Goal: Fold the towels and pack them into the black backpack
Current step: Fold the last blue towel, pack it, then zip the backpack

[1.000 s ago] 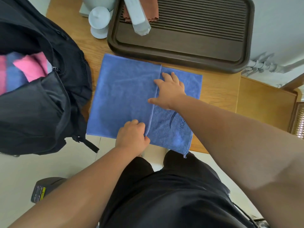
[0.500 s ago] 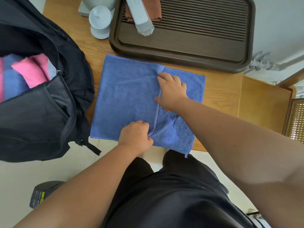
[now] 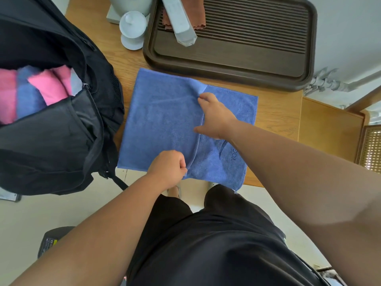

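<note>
Partly folded blue towel (image 3: 160, 120), left hand (image 3: 169, 168) pinching its flap edge

Towel (image 3: 165, 124) on the table (image 3: 276, 118) — backpack (image 3: 51, 151) to its left, tray (image 3: 226, 74) behind.

wooden table (image 3: 276, 112), pale floor (image 3: 31, 213), white wall (image 3: 350, 27)

L hand (image 3: 167, 168), R hand (image 3: 217, 118): curled fingers (image 3: 204, 97).
</note>
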Demonstrator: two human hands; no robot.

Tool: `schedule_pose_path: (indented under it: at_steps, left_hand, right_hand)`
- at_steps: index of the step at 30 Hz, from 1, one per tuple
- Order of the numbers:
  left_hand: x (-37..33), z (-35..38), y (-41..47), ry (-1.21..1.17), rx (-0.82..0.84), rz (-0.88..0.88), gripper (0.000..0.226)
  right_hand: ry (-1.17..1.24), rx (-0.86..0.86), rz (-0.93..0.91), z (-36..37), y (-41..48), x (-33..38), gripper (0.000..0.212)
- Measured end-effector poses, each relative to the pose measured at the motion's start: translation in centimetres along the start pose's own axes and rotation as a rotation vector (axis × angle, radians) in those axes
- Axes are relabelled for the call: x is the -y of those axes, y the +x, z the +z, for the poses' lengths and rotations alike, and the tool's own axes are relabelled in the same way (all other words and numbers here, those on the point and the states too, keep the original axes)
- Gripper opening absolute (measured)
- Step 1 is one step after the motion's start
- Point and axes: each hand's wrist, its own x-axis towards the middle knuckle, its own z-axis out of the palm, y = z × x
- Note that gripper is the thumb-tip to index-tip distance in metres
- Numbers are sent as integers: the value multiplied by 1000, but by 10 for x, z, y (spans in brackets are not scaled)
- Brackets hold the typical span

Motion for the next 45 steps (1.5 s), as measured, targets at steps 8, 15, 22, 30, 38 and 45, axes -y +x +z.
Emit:
schedule_pose_path:
  at_steps: [8,15,22,30,38,45]
  left_hand:
    - [-5,-12,-13,-130,-81,-25,14]
    - [-36,-60,-52,-133,-206,-23,27]
    - [-95,-40,-73,-123,-172,74,25]
    - [-113,59,-24,39,-23,9,23]
    - [-101,68,-10,18,-9,-7,25]
    - [-111,74,-6,223,-90,-21,27]
  right_hand:
    - [42,-45,-9,9,-5,-1,85]
    - [212,-255,-131,-28,-30,6,71]
    - [279,-375,-117,-56,-73,-32,54]
    - [151,-15,88,-27,-83,-87,35]
    - [160,21,135,-19,-68,-85,66]
    - [416,-71,238,-18,-47,-90,61]
